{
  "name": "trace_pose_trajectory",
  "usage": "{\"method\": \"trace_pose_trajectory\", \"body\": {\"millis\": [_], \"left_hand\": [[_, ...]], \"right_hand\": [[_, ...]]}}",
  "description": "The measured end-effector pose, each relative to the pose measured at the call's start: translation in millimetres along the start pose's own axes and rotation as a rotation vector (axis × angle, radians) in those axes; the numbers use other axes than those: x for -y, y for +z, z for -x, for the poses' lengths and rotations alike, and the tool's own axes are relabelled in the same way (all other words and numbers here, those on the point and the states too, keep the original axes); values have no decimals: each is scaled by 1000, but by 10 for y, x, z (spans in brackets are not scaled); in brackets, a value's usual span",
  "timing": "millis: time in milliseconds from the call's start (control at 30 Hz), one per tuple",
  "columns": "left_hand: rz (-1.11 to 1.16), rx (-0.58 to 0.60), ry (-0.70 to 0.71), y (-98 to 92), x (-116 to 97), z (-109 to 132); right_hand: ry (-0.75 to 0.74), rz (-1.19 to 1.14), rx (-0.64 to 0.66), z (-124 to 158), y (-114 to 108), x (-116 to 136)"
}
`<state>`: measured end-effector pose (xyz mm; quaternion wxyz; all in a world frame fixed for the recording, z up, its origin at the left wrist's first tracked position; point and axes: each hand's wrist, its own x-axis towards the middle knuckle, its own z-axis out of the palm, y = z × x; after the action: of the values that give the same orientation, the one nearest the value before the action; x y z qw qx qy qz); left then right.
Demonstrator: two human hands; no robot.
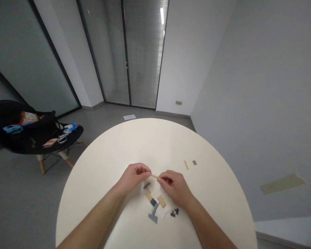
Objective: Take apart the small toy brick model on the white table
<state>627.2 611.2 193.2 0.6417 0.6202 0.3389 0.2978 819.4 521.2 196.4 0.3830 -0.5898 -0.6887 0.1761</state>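
Note:
Between my two hands, just above the table, is a thin tan building-brick strip. The fingertips of my left hand pinch its left end, and those of my right hand pinch its right end. Below them lies a loose group of pieces: a dark grey piece, a tan plate, a dark green-grey piece and a grey piece. Several small black pieces lie nearer my right wrist. The strip's ends are hidden by my fingers.
On the round white table, a narrow tan strip and a small grey plate lie apart at the right. A black chair with a bag and small items stands to the left. A wall rises at the right.

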Motion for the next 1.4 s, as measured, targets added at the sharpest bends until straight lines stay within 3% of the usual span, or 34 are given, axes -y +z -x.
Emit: {"method": "trace_pose_trajectory", "body": {"millis": [267, 467, 767, 967, 1167, 1267, 1400], "left_hand": [[-38, -98, -10, 26, 41, -25], [-69, -77, -14, 48, 110, -37], [-123, -69, 12, 70, 66, -25], [-141, -93, 1, 69, 76, -22], [-146, -85, -5, 69, 84, -29], [-142, -87, -6, 70, 75, -26], [-145, -80, -5, 70, 71, -24]], "right_hand": [[-76, -117, -96, 1, 73, -28], [-186, -99, -75, 4, 125, -39], [-149, -20, -92, -8, 109, -99], [28, 88, -243, -47, -79, -291], [318, 254, -369, -48, -486, -699], [481, 366, -356, -22, -659, -865], [538, 535, -317, 18, -752, -994]]}}
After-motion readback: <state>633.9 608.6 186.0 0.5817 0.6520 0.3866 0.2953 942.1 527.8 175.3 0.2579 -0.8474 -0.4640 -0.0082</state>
